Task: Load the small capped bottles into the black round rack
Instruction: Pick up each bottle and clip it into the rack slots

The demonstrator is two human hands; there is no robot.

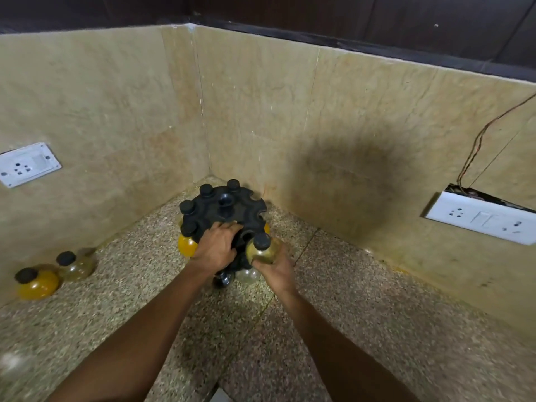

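Speckled stone forms the desk (362, 300), set into a corner of beige tiled walls with a white socket plate (27, 164) on the left wall and another (481, 217) on the right; seen from the head camera, the black round rack (224, 211) stands in that corner, with capped bottles already seated in its slots along the left and far edge, while the notches on its right side are seen unfilled; the left hand (216, 246) is laid on the rack's near edge, fingers spread over it, apparently steadying it; the right hand (275, 266) is curled round a pale capped bottle (262, 249), held upright with its cap uppermost, touching or just beside the rack's near right rim; the nearest open notch lies just up and left of that grip, so a short inward slide seems called for; two more bottles, one orange (36, 282) and one pale (74, 265), are left standing well apart by the left wall, nearer the left hand.
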